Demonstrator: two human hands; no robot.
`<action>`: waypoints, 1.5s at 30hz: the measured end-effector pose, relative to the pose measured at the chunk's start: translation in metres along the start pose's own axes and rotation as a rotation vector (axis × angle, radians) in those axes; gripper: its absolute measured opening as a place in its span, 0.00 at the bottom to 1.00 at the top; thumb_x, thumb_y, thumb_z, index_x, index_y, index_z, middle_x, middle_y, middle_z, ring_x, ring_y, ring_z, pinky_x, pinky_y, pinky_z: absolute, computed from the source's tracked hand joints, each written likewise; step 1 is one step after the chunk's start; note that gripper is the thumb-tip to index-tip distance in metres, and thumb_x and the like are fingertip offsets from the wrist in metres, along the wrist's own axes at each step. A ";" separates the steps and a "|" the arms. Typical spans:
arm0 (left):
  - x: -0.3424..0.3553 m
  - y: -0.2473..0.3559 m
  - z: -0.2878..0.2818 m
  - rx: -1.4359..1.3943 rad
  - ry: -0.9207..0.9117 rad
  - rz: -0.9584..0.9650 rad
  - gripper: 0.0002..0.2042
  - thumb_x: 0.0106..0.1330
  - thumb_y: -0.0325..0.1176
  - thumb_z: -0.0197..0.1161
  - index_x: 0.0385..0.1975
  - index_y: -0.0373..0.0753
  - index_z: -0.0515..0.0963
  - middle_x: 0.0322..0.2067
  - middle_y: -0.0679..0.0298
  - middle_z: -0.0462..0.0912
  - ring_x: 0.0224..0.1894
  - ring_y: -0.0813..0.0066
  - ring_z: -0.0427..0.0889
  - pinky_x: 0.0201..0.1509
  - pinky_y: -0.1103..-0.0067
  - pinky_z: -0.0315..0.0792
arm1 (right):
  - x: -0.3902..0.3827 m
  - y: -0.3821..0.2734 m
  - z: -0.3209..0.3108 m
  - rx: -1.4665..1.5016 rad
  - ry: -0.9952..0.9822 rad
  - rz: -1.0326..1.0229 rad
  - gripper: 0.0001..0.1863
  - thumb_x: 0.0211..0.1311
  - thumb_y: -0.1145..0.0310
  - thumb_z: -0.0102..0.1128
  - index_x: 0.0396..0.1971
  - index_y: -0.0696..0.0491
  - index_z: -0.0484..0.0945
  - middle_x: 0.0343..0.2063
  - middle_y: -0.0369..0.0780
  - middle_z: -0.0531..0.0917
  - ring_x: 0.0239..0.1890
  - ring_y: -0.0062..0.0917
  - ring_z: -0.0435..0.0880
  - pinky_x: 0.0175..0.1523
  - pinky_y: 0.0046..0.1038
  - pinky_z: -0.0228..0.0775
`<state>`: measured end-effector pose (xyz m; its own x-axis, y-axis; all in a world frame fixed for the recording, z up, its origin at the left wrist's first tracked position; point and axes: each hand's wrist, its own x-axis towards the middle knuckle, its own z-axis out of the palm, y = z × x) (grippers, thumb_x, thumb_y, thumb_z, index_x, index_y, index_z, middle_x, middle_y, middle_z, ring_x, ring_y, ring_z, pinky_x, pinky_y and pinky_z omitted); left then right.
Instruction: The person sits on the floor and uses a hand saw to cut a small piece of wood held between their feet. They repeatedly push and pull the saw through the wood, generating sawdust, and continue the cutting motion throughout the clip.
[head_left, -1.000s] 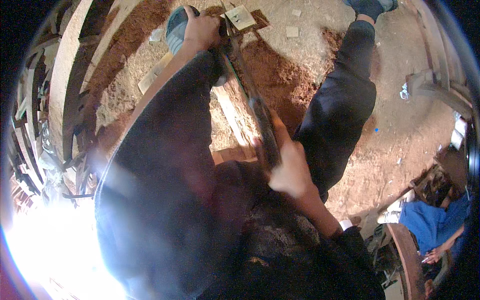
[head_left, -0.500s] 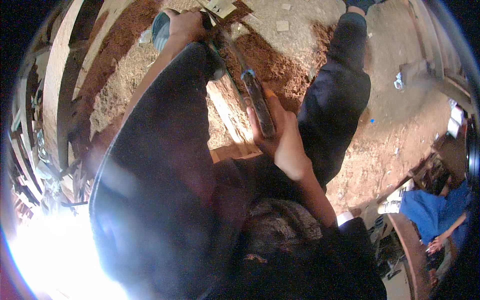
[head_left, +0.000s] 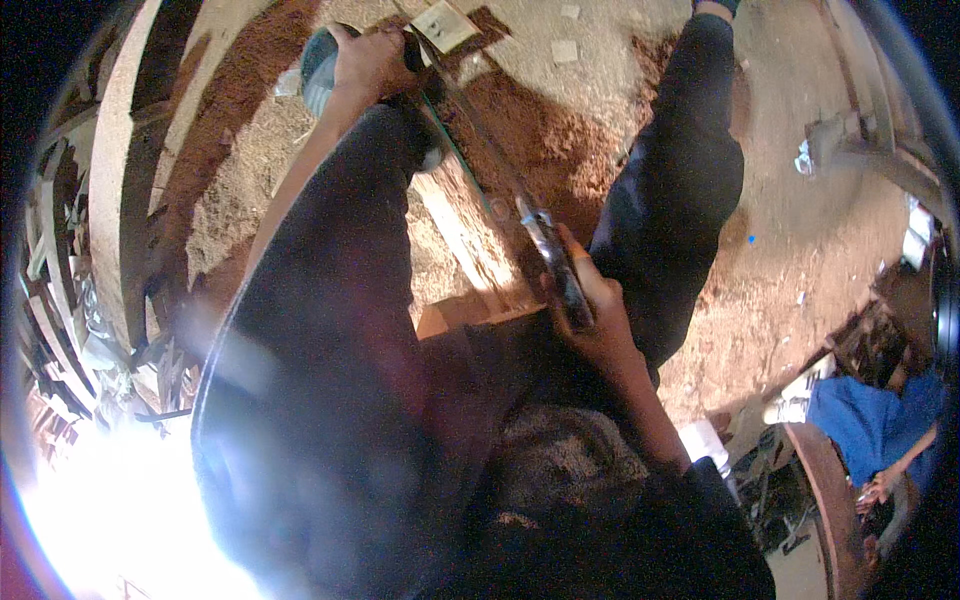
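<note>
My right hand (head_left: 600, 310) is wrapped round the dark, worn handle of a long, thin file-like tool (head_left: 480, 130), with a pale blue collar where handle meets shaft. The tool slants away to the upper left, its far end beside my left hand (head_left: 372, 66). That hand is closed over a dark greenish, cup-shaped round piece (head_left: 320, 72), whose ribbed side shows left of the fingers; part of it is hidden under the palm. Between my legs lies a wooden plank (head_left: 462, 225), brightly lit, with a thin green strip along its right side.
Reddish sawdust (head_left: 560, 130) covers the ground around the plank. A small square block (head_left: 445, 27) lies beyond the tool's tip. Curved timber (head_left: 115, 190) and scrap wood stand at left. At lower right, another person in blue cloth (head_left: 870, 425) sits near a curved wooden piece (head_left: 815, 470).
My right hand has drawn the tool back toward my body, down and to the right. My left hand stays on the round piece with little movement.
</note>
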<state>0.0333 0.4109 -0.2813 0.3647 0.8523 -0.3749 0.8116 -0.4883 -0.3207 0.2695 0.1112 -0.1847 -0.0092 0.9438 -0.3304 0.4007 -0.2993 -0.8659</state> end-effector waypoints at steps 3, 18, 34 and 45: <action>0.009 0.004 -0.005 -0.040 -0.044 0.012 0.27 0.50 0.57 0.66 0.44 0.44 0.81 0.43 0.61 0.85 0.46 0.66 0.84 0.59 0.32 0.47 | 0.004 0.012 -0.001 -0.063 -0.041 0.052 0.29 0.61 0.73 0.59 0.62 0.54 0.66 0.22 0.46 0.81 0.23 0.28 0.85 0.33 0.26 0.75; 0.061 -0.037 0.032 -0.347 -0.248 0.338 0.21 0.46 0.46 0.69 0.38 0.39 0.82 0.38 0.53 0.84 0.43 0.55 0.84 0.44 0.63 0.78 | -0.004 -0.063 -0.043 -0.228 -0.106 0.239 0.32 0.59 0.60 0.61 0.64 0.47 0.64 0.29 0.48 0.84 0.35 0.43 0.86 0.38 0.35 0.78; 0.007 0.009 0.003 -0.257 -0.028 -0.077 0.11 0.53 0.37 0.65 0.34 0.40 0.83 0.37 0.56 0.85 0.40 0.61 0.85 0.39 0.67 0.78 | 0.009 -0.066 -0.035 -0.249 -0.051 0.062 0.32 0.61 0.68 0.60 0.65 0.49 0.62 0.35 0.46 0.85 0.34 0.32 0.87 0.38 0.32 0.77; 0.013 0.012 0.010 -0.323 0.001 -0.083 0.16 0.49 0.42 0.72 0.37 0.44 0.84 0.39 0.58 0.85 0.44 0.61 0.85 0.44 0.66 0.79 | 0.003 -0.066 -0.041 -0.159 -0.176 0.187 0.35 0.61 0.70 0.58 0.68 0.45 0.57 0.38 0.49 0.84 0.38 0.38 0.86 0.42 0.32 0.76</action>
<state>0.0432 0.4142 -0.2992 0.2912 0.8871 -0.3582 0.9414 -0.3323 -0.0574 0.2807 0.1390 -0.1133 -0.0751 0.8314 -0.5506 0.5484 -0.4267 -0.7191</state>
